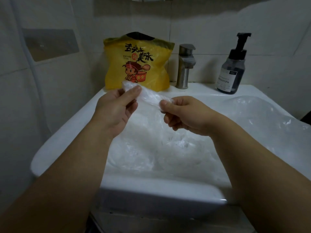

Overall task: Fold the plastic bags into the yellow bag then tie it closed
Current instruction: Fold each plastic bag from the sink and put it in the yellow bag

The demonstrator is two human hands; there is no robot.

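Left hand (114, 109), right hand (186, 114) pinch clear bag (149, 98); bag's outline indistinct.

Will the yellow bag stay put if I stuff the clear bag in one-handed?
Probably not. The yellow bag is thin plastic standing loosely on the sink ledge, so it likely crumples or slides. Its puffed, wrinkled sides suggest light contents, little to anchor it. It stands near the wall, which may stop it tipping backward.
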